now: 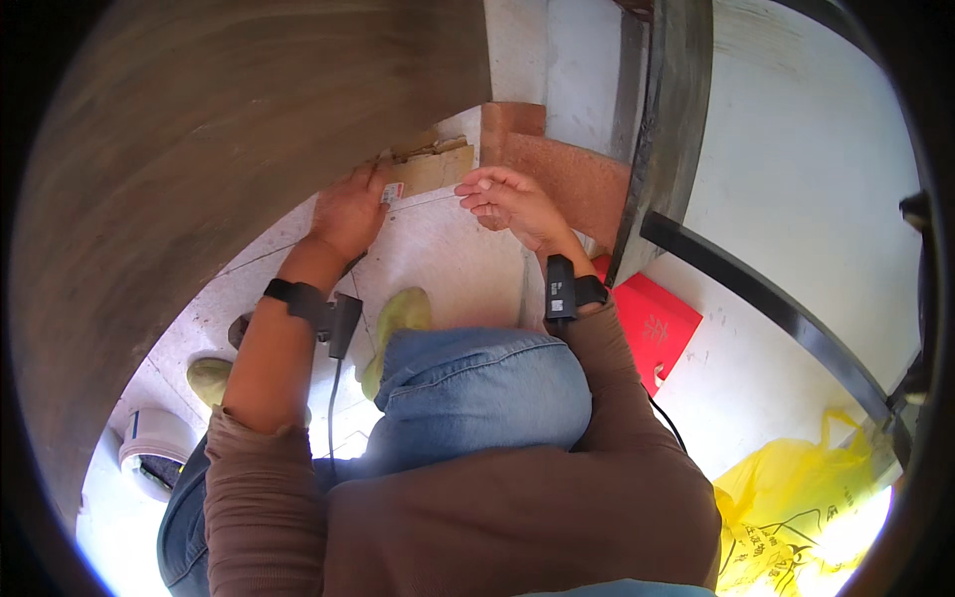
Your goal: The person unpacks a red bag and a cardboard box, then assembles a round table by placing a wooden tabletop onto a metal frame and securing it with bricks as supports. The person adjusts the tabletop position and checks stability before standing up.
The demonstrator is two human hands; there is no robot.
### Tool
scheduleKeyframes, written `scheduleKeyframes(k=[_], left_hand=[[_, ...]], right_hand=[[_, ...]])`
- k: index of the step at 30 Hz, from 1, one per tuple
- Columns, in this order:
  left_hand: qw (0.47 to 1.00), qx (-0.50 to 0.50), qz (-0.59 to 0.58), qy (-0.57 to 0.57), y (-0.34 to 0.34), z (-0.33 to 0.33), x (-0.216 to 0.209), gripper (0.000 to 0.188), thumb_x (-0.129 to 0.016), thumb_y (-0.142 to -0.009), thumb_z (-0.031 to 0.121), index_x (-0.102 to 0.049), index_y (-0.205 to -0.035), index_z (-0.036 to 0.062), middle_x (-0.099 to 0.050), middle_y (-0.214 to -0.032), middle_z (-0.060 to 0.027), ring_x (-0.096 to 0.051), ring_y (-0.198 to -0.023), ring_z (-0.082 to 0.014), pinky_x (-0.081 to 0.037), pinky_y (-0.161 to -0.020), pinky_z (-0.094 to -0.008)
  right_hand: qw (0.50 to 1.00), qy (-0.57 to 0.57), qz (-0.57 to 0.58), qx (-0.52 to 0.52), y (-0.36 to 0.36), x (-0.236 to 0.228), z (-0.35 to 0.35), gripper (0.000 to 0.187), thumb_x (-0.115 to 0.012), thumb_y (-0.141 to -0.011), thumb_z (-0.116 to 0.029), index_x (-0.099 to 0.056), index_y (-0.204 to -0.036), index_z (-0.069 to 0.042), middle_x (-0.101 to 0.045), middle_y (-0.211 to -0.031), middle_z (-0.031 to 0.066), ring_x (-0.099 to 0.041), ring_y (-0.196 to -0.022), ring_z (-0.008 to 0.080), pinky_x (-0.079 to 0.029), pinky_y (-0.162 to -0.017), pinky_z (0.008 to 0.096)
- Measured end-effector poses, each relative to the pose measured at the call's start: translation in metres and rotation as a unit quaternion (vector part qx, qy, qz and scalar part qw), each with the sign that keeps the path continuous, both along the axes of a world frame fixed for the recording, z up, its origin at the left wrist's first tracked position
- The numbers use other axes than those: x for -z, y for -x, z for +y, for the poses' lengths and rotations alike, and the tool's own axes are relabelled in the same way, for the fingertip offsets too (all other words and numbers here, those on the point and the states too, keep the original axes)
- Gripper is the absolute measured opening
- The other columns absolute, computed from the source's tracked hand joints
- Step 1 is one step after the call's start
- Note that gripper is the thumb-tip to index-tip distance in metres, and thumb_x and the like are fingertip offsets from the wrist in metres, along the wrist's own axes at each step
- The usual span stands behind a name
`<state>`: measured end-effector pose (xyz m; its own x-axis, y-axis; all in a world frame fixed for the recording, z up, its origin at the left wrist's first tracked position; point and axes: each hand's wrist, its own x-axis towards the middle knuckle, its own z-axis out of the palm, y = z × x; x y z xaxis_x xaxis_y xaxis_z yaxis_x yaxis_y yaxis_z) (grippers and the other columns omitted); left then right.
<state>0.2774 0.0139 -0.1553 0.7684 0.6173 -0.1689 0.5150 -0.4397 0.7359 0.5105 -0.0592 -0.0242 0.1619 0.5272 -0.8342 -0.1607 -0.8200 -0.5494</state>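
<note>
Apparently, the flat tan sheet, probably cardboard or thin board with a ragged, layered edge [433, 171], should be fairly light and moderately stiff. It lies low beyond the person's knees, between the two hands, by the pale floor tiles [453, 259]. Its split-looking far side would likely flake or tear if pinched there, so the straighter near edge seems the sounder place to take hold, with fingers flat beneath and a thumb on top. Its surface looks dry and matt, so it should not be slippery. How far it runs past the visible part cannot be told.

The bare left hand [348, 211] is at the left end of the sheet, fingers reaching forward beside a small white-and-red label [393, 192]; its fingertips are too hidden to show whether they grip or merely rest. The bare right hand [517, 204] is apart from it, palm partly turned inward, fingers loosely bent with nothing visible in them.

Behind the right hand lies a reddish-brown flat slab with a grainy face [582, 179], which looks rigid and perhaps heavier; its edges would be the place to hold it. Farther out, a large dark-brown smooth panel [249, 119] fills the upper left, and a black upright post [668, 129] stands on the right. Beyond are a bright red flat sheet or packet [662, 323], a crumpled yellow plastic bag [786, 497] and, at lower left, a white round bucket [159, 426] with dark contents.
</note>
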Motion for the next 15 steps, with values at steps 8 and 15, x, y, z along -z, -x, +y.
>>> scheduleKeyframes(k=[8, 15], left_hand=[[0.986, 0.095, 0.118, -0.066, -0.028, -0.008, -0.006, 0.042, -0.060, -0.076, 0.005, -0.055, -0.118, 0.0006, -0.054, -0.117, -0.0166, -0.050, -0.113, -0.0332, -0.039, -0.096, -0.0448], [0.986, 0.057, -0.157, 0.006, -0.091, -0.018, -0.086, 0.039, -0.063, -0.075, 0.008, -0.058, -0.113, 0.0016, -0.054, -0.118, -0.0163, -0.051, -0.111, -0.0334, -0.040, -0.096, -0.0441]], right_hand=[[0.989, -0.035, 0.053, 0.136, -0.032, 0.009, -0.082, 0.027, -0.051, -0.098, -0.016, -0.055, -0.119, 0.000, -0.061, -0.119, 0.0147, -0.060, -0.102, 0.0208, -0.048, -0.088, 0.0344], [0.824, -0.389, 0.172, 0.375, -0.038, -0.060, -0.147, 0.047, -0.063, -0.085, -0.023, -0.054, -0.124, 0.001, -0.060, -0.124, 0.0152, -0.053, -0.119, 0.0316, -0.038, -0.103, 0.0494]])
